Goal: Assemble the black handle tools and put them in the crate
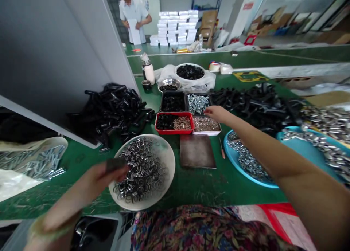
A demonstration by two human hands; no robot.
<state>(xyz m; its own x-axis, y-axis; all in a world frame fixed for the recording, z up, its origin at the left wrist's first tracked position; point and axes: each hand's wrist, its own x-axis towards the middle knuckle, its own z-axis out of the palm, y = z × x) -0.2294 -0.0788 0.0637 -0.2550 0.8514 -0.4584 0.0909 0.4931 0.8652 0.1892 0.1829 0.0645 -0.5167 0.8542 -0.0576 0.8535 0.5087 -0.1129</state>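
Observation:
My left hand (105, 174), smeared by motion, is over the left edge of a white bowl (170, 163) of shiny metal rings (142, 171). Its fingers are closed around a dark piece (116, 164), too blurred to name. My right hand (217, 113) reaches forward to the near right corner of a black tray of silver screws (197, 104). Those fingertips are pinched together, and whatever may be between them is too small to see. Just below that hand is a white tray of small metal parts (205, 124). Left of it, a red tray (175, 132) holds black pieces and small copper-coloured pins.
A dark square plate (198, 151) lies mid-table beside a thin tool with an orange handle (223, 154). Black parts are heaped left (117, 105) and right (259, 105). Blue basins (228, 154) of metal parts stand right. A grey panel (62, 54) rises at left. Another person (133, 16) stands behind.

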